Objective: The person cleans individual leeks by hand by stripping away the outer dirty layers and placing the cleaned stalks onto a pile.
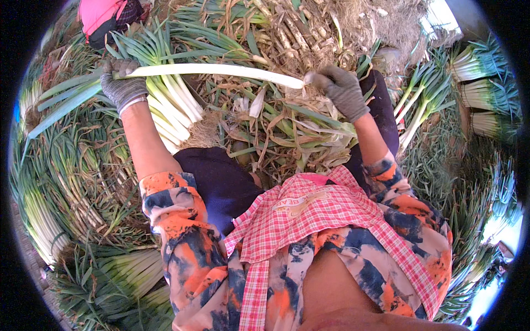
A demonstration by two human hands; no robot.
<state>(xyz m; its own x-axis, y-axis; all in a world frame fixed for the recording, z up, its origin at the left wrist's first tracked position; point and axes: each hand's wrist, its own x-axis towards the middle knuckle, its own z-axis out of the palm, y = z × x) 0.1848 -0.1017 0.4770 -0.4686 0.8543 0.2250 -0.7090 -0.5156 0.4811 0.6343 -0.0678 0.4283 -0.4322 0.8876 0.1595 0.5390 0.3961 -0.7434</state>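
A long green onion [215,69] stretches across in front of me, its white shaft slightly bowed and its green leaves trailing off to the left. My left hand [121,87], in a grey glove, is closed around it where white turns to green. At the root end, my right hand [339,91], gloved too, has its fingers pinched together against the tip. Motion blurs those fingertips, so whether they grip roots or loose skin is unclear. Just below my left hand lies a pile of cleaned green onions [171,110] with white shafts and roots. Dry peeled leaves [281,124] litter the ground between my knees.
Untrimmed green onions [292,33] with dirty stalks are heaped ahead. Tied bundles [480,94] stand at the far right, and more bundles [44,226] lie at left. A person in pink [102,16] is at the top left. Leaf scraps cover the ground on both sides.
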